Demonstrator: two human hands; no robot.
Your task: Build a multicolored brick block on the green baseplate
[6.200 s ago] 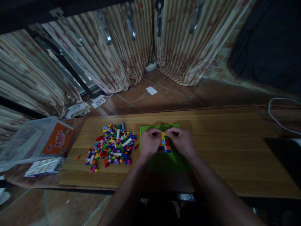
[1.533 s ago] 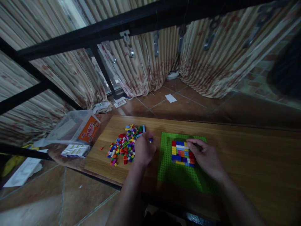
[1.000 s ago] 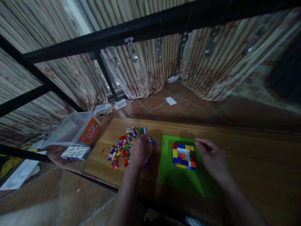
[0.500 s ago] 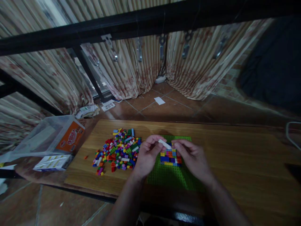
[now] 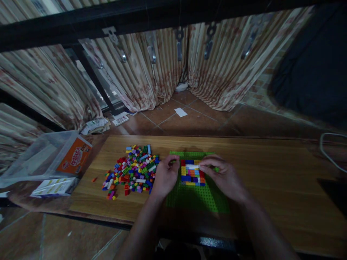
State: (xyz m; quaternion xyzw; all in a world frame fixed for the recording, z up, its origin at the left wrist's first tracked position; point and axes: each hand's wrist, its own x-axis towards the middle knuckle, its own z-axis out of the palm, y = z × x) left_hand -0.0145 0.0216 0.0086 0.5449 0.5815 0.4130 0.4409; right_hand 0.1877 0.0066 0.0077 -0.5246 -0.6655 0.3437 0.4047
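Observation:
My right hand (image 5: 223, 176) reaches in from the right, thumb and fingers pinched on one end of a long white toy brick (image 5: 192, 167). That brick lies over a block of coloured bricks (image 5: 191, 178), level with its upper part; I cannot tell whether it is pressed down. The block sits on a green studded baseplate (image 5: 197, 202). Just left of the block, my left hand (image 5: 165, 177) is curled above the baseplate, thumb and forefinger closed together with nothing visible between them. Left of it spreads a pile of loose bricks (image 5: 135, 169).
A wooden table (image 5: 260, 173) bears the baseplate and the pile. A clear plastic bin (image 5: 35, 155) with an orange label and a white box (image 5: 54, 187) stand off its left end. Striped curtains (image 5: 211, 72) hang beyond, and a paper (image 5: 180, 112) lies on the floor.
The white brick has gone from between both hands down onto the coloured block, held by my right hand. My left hand has let go of it and drawn back left. The view has shifted slightly.

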